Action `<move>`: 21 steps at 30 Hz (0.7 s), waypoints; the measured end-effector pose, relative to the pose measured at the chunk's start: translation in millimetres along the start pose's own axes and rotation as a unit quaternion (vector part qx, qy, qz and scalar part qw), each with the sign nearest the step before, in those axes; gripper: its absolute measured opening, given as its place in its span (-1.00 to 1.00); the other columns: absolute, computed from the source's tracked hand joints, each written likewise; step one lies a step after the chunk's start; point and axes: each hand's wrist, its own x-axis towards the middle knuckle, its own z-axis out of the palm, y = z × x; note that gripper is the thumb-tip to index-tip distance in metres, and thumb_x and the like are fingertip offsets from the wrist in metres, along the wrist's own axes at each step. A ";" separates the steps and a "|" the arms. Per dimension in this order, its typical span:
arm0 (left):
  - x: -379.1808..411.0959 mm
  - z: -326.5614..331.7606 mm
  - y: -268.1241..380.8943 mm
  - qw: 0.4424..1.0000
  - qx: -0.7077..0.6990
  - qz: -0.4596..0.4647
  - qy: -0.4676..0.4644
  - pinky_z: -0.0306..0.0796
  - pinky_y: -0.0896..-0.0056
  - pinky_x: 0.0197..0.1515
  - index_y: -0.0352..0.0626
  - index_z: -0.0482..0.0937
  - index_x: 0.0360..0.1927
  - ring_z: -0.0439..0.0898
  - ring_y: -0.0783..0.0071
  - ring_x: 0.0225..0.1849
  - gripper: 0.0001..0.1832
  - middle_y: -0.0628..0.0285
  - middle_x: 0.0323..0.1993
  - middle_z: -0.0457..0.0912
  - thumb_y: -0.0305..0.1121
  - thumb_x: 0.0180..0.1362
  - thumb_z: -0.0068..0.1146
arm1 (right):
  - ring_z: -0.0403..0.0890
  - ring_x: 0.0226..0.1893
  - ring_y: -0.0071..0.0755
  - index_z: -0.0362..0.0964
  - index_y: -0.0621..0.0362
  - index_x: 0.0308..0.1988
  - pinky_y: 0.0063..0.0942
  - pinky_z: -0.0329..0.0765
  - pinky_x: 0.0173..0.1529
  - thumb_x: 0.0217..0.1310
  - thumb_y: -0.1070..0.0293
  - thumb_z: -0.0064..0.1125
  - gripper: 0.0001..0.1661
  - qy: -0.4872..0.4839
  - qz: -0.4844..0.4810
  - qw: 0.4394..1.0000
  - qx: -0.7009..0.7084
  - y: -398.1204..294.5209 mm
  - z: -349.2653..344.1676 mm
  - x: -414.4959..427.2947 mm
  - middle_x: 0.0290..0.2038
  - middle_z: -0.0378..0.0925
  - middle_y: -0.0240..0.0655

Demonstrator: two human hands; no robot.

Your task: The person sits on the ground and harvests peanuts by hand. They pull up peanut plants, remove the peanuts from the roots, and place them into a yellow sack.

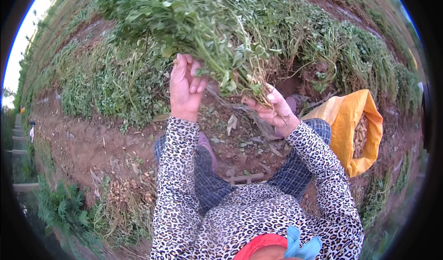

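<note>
A leafy bunch of peanut plants [207, 49] is raised in front of me, its foliage towards the upper left. My right hand [273, 109] grips the bunch by its stem and root end. Beside the lower edge of the foliage is my left hand [188, 85], palm turned up and fingers curled. Something small and yellowish shows at its thumb tip, but whether the hand holds it is unclear. No pods can be made out on the raised roots.
An orange woven sack [341, 135], its mouth rolled back, holds peanuts [360, 135] at my right. Pulled plants [114, 80] lie in a long row ahead. Bare soil [86, 139] and uprooted plants with pods [128, 192] are at my left. Torn plastic film [256, 116] lies between my feet.
</note>
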 end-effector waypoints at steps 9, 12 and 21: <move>-5.4 14.0 5.0 0.929 0.282 0.105 0.215 -0.04 0.67 -0.86 -0.05 0.39 -0.27 0.08 0.75 -0.84 -0.85 0.54 -0.79 0.16 -0.24 0.25 -0.14 | 0.41 0.05 -0.33 -0.02 0.32 0.21 -0.38 0.31 0.19 -0.24 0.44 0.35 0.00 0.003 0.004 0.994 -0.107 7.4 15.0 5.5 0.07 0.33 -0.20; -4.5 3.0 4.7 0.937 0.270 0.097 0.199 -0.04 0.66 -0.86 -0.05 0.38 -0.25 0.08 0.75 -0.85 -0.88 0.52 -0.79 0.16 -0.28 0.26 -0.16 | 0.38 0.08 -0.33 -0.03 0.33 0.22 -0.40 0.29 0.19 -0.20 0.48 0.31 -0.03 -0.004 0.005 0.991 -0.136 8.1 -1.8 6.7 0.12 0.27 -0.18; 0.9 -36.9 19.2 0.966 0.212 0.082 0.126 0.07 0.64 -0.71 -0.18 0.42 -0.23 0.16 0.71 -0.73 -0.83 0.41 -0.61 0.36 -0.37 0.22 -0.19 | 0.44 -0.50 -0.63 -0.17 0.27 0.27 -0.65 0.43 -0.49 -0.06 0.58 0.16 -0.06 0.039 0.028 0.978 -0.201 2.0 6.7 -5.3 -0.34 0.42 -0.39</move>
